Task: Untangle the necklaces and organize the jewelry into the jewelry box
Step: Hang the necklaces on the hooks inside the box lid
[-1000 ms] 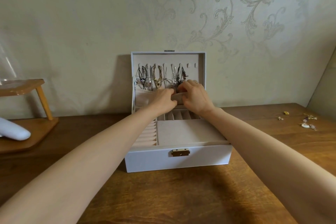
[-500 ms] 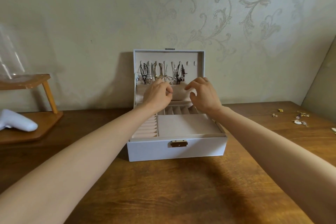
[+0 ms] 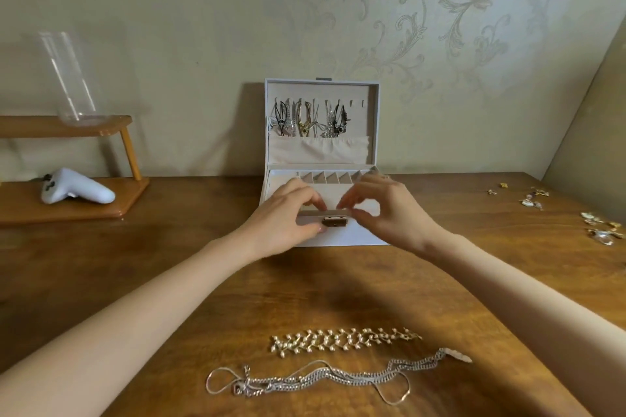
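The white jewelry box (image 3: 352, 237) stands open at the table's middle, lid upright against the wall. Several necklaces (image 3: 310, 118) hang from hooks in the lid above a fabric pocket (image 3: 318, 151). My left hand (image 3: 288, 217) grips the box's front wall just left of the gold clasp (image 3: 334, 222), thumb on the front face. My right hand (image 3: 386, 210) pinches the front rim to the right of the clasp with curled fingers. Near me on the table lie a pearl-and-gold necklace (image 3: 345, 340) and tangled silver chains (image 3: 321, 379).
Small loose jewelry pieces (image 3: 531, 196) and more gold ones (image 3: 603, 227) lie at the table's right edge. At the left, a wooden shelf (image 3: 67, 210) carries a white controller (image 3: 76, 191) and a clear glass vase (image 3: 72, 78). A patterned wall stands right behind the box.
Both hands came down from the lid's pocket to the box's front edge by the clasp. The view pulled back and down, bringing the two necklaces on the table into sight.
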`<state>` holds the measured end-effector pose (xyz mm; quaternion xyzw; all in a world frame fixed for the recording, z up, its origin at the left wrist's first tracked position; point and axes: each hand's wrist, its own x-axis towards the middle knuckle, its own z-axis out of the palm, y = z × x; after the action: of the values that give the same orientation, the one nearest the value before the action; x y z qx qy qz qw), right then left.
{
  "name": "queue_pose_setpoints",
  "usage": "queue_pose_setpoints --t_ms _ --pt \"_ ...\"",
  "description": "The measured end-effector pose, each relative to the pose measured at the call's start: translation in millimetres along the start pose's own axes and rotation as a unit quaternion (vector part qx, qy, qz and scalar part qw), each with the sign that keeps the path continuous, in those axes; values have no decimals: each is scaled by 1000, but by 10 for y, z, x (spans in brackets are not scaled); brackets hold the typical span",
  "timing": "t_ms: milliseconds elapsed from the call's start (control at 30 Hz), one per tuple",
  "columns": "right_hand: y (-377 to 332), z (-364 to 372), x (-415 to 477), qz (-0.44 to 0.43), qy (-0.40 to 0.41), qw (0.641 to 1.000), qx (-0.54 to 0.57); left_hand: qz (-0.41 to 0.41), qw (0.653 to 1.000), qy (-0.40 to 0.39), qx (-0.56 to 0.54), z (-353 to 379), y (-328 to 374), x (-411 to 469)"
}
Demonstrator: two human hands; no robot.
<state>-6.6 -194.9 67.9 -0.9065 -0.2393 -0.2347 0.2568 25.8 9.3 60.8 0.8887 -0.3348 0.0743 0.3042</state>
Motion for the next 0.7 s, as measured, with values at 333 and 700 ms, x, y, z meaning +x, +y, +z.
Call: queue_pose_setpoints --t_ms 333,700 --pt "-433 77 -415 54 -398 916 13 -5 961 -271 55 48 205 -381" --pt "-385 34 -273 104 -371 921 60 -23 945 -326 -25 141 242 -422"
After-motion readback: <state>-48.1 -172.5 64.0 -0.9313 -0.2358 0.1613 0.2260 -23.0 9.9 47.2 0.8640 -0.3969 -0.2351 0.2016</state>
